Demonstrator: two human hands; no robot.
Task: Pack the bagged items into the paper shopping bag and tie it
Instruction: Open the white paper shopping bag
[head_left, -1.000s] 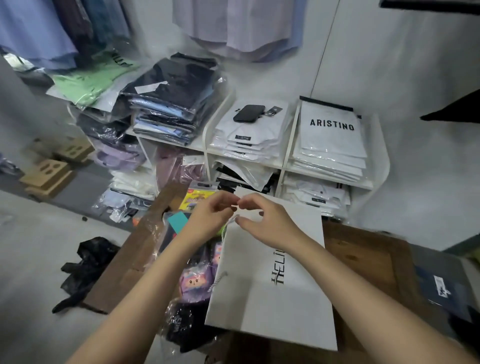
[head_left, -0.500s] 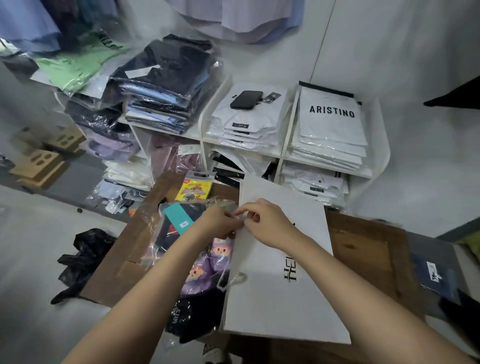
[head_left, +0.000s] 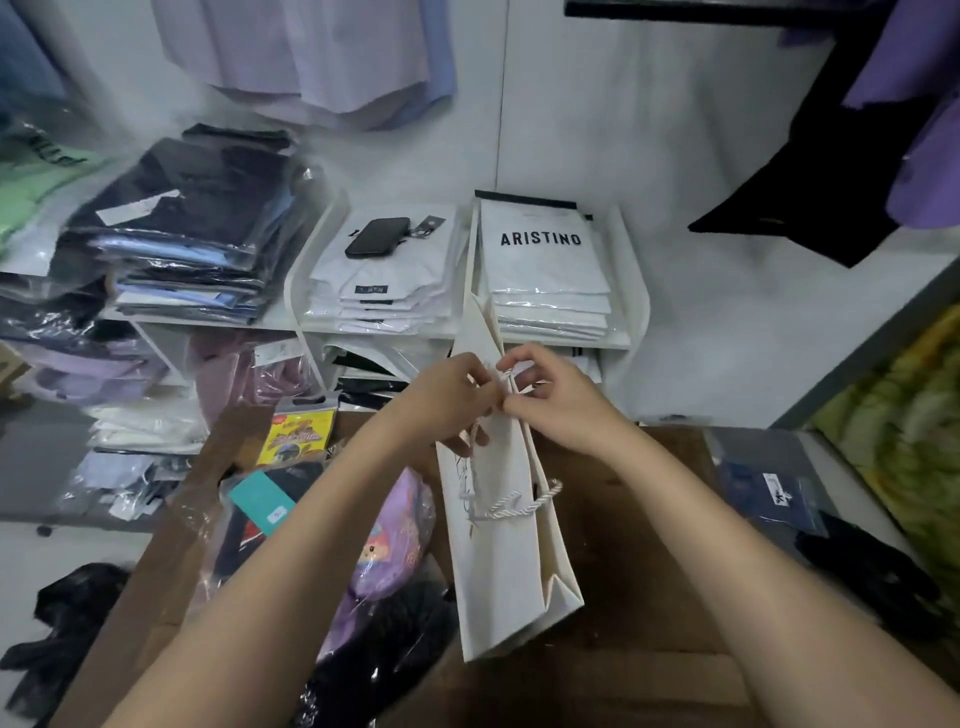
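A white paper shopping bag (head_left: 506, 561) stands on edge on the brown table (head_left: 639, 545), its narrow mouth facing up and slightly parted. My left hand (head_left: 441, 402) pinches the bag's left top edge. My right hand (head_left: 558, 400) pinches the right top edge, and the two hands nearly touch. A white rope handle (head_left: 519, 501) hangs across the mouth lower down. Left of the bag lie bagged items in clear plastic: a purple cartoon item (head_left: 387, 540), a dark garment with a teal tag (head_left: 260, 499) and a yellow packet (head_left: 296, 436).
White shelves (head_left: 631, 291) behind the table hold stacks of bagged shirts, one marked ARISTINO (head_left: 540, 239), with a black phone (head_left: 376, 236) on top. Clothes hang above. A dark plastic bag (head_left: 62, 623) lies on the floor left. A blue packet (head_left: 774, 493) lies right.
The paper bag was lying flat on the table; it now stands on edge with its mouth up. Both hands rose with the top edge.
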